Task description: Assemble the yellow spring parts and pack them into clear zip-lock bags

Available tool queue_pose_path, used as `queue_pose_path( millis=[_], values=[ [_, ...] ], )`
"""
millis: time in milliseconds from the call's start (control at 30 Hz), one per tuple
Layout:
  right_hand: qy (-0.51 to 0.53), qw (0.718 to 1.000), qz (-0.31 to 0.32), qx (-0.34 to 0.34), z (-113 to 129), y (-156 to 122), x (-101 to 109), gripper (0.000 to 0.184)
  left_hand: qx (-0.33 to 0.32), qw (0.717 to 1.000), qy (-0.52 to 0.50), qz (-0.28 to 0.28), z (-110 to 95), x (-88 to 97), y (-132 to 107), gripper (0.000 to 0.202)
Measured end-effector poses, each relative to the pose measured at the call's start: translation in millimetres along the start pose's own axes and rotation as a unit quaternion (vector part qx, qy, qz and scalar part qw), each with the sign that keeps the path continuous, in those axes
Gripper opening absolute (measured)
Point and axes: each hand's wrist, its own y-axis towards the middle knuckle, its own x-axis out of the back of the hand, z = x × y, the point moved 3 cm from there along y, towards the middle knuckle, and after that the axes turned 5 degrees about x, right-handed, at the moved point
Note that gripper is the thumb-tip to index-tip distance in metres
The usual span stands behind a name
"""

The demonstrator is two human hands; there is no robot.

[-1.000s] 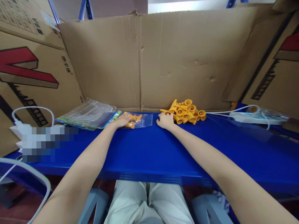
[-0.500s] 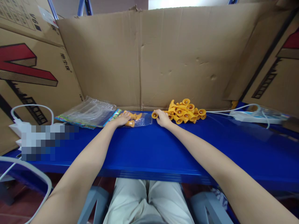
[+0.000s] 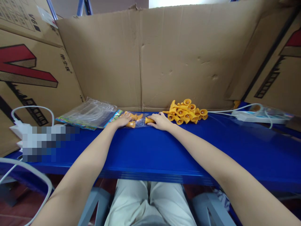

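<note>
My left hand [image 3: 122, 120] lies flat, fingers spread, on a small clear plastic bag [image 3: 137, 121] that holds a few yellow plastic pieces. My right hand [image 3: 160, 121] pinches one yellow trumpet-shaped piece [image 3: 148, 120] at the bag's open right end. A heap of several more yellow pieces [image 3: 187, 111] lies just right of that hand, against the cardboard wall. Everything rests on the blue table [image 3: 164, 147].
A stack of empty clear bags [image 3: 88, 114] with colourful headers lies at the left. White cables and chargers sit at the far left [image 3: 21, 128] and far right [image 3: 256, 116]. Cardboard walls [image 3: 164, 56] enclose the table on three sides.
My right hand took one yellow piece from the heap and carried it left to the bag's opening. My left hand stayed on the bag.
</note>
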Motion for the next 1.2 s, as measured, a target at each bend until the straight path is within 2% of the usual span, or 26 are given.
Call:
queue_pose_path(
  millis=[100,167,267,367,467,533,633,767,833,933,1200],
  values=[
    [-0.018,1.0,0.001,-0.007,-0.1,-1.6,5.9,0.045,0.008,1.0,0.002,0.005,-3.1,2.3,-3.4,0.062],
    [-0.033,0.999,0.007,-0.016,-0.2,-1.5,12.5,0.039,0.011,1.0,0.002,0.003,-5.4,3.4,-6.1,0.062],
    [-0.03,0.995,0.044,-0.082,-5.4,-0.4,22.0,0.028,0.02,1.0,0.0,-0.011,-8.8,5.5,-11.3,0.061],
    [-0.014,0.982,0.108,-0.153,-14.1,-0.4,24.9,0.024,0.063,0.997,-0.005,-0.051,-10.1,10.5,-18.3,0.061],
    [-0.011,0.976,0.15,-0.156,-20.2,-0.9,21.9,0.022,0.127,0.987,-0.019,-0.097,-8.3,16.6,-25.2,0.062],
    [-0.005,0.979,0.143,-0.148,-22.6,-0.9,19.8,0.02,0.16,0.982,-0.031,-0.099,-5.4,17.4,-27.3,0.063],
    [0.042,0.98,0.117,-0.159,-24.5,0.1,17.3,0.018,0.176,0.981,-0.046,-0.062,0.9,11.3,-24.0,0.066],
    [0.18,0.966,0.07,-0.171,-23.2,5.0,16.5,0.013,0.111,0.99,-0.05,-0.066,6.5,1.5,-12.2,0.067],
    [0.224,0.959,0.04,-0.168,-21.8,7.6,18.0,0.012,0.098,0.991,-0.051,-0.071,8.1,-1.8,-7.8,0.067],
    [0.254,0.954,0.027,-0.16,-19.6,9.4,18.5,0.013,0.102,0.992,-0.05,-0.059,6.6,-4.4,-5.7,0.069],
    [0.299,0.942,0.007,-0.154,-16.2,9.1,9.9,0.017,0.066,0.996,-0.055,-0.037,-13.9,-1.1,-10.0,0.066]
  ],
)
